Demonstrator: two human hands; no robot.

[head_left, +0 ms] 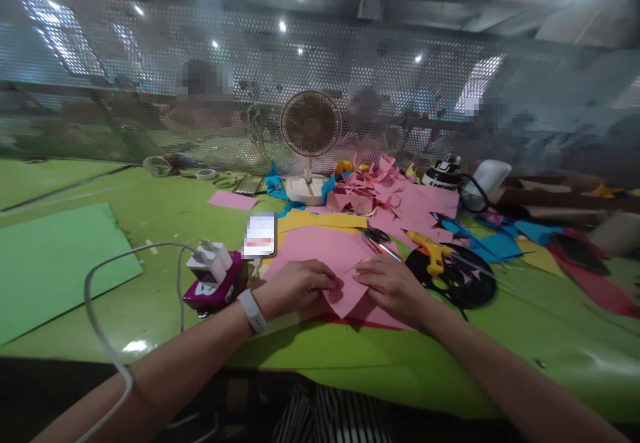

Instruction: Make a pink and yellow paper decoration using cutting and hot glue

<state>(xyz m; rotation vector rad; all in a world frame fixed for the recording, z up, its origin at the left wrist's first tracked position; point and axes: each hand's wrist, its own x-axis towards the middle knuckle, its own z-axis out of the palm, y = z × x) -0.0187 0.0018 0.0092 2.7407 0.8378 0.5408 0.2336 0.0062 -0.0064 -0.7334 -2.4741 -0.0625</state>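
A pink paper sheet (345, 293) lies on the green table (165, 230) in front of me, partly folded. My left hand (299, 284) presses on its left part with fingers curled down over the fold. My right hand (391, 284) rests on its right part, fingers bent and pinching the paper's edge. A white band circles my left wrist. More pink and yellow sheets (320, 222) lie under and behind the folded one.
Scissors (377, 238) and a yellow glue gun (430, 251) on a black disc (457, 276) lie right of my hands. A phone (259, 235), a charger on a purple block (213, 273), a small fan (310, 146), paper scraps and a green sheet (55, 263) surround them. People sit behind the mesh.
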